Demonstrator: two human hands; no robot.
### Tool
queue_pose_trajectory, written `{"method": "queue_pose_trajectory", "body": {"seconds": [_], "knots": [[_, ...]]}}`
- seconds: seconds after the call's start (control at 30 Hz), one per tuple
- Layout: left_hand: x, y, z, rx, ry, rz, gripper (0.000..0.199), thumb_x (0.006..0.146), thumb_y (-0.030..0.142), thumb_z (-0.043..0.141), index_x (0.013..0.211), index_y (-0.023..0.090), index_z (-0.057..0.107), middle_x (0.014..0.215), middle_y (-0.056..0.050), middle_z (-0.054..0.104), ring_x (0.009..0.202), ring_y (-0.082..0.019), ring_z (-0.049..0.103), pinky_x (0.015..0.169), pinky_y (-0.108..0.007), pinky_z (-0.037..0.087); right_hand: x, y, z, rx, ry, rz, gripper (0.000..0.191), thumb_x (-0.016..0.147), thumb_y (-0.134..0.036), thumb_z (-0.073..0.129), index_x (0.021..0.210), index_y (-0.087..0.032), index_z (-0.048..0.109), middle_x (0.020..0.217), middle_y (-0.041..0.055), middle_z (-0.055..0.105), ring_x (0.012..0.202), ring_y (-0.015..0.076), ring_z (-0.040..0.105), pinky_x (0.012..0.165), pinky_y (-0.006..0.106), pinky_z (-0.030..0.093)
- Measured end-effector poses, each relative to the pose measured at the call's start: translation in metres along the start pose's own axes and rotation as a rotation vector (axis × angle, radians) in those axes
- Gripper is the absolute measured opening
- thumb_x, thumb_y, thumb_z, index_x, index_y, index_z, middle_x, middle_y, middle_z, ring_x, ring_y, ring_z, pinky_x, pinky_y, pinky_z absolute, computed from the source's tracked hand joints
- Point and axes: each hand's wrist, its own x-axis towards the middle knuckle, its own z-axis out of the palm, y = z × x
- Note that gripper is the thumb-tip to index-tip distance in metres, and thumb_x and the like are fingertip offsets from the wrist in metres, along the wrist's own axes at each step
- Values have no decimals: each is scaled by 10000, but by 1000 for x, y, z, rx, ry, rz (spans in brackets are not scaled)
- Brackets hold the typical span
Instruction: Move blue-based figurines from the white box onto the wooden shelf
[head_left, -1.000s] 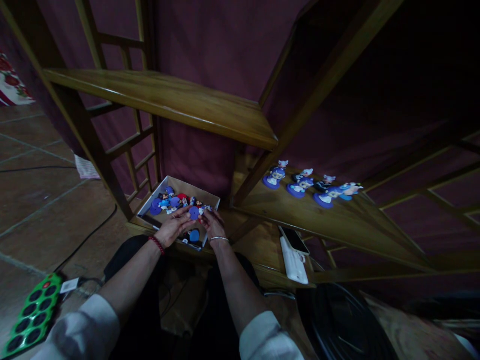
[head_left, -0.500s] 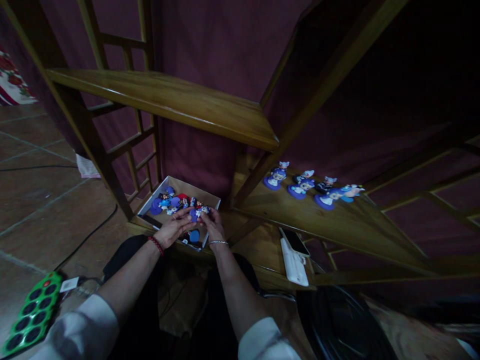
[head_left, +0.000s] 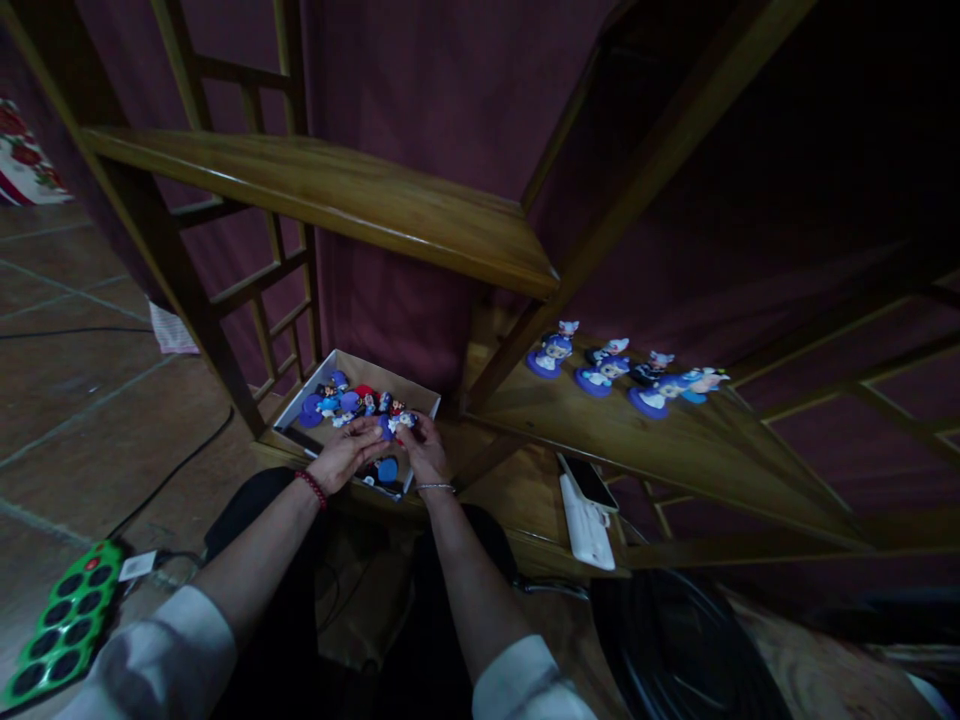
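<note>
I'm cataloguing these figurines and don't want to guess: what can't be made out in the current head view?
- Held figurine: too small for fine detail; fingers of the left hand and right hand partly cover it.
- Box contents: overlapping, partly behind the hands; no sure count.
- Rear shelf figurines: partly behind front ones.
- Black object: cut by bottom edge.
</note>
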Motion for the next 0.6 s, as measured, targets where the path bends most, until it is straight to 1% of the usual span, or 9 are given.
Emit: {"method": "queue_pose_trajectory", "body": {"seconds": [0.2,0.33,0.47,0.6], "knots": [[0,0,0,-16,-3,-1,109,692,19,581,742,115,595,741,-22,626,720,-104,604,778,-262,497,4,11,-2,-36,4,-47,344,665,-350,601,986,-240,544,922,-8,619,824,135,562,749,254,436],[2,-2,-3,-13,-38,-10,123,700,25,575,783,112,601,776,-31,635,758,-112,603,788,-267,494,5,12,-4,-84,18,-63,355,666,-357,595,993,-231,541,945,-2,619,840,142,564,772,268,433],[3,-3,-6,-4,-57,-7,123,715,48,570,817,112,601,809,-38,640,780,-116,602,798,-276,489,4,11,-4,-127,7,-68,364,673,-361,583,1007,-226,531,956,7,614,843,150,567,751,276,448],[4,-3,-5,-5,-48,3,96,724,69,571,805,112,600,789,-37,639,762,-115,603,790,-280,492,2,10,-3,-132,13,-51,357,666,-364,582,992,-228,528,929,6,615,826,153,572,711,275,464]]}}
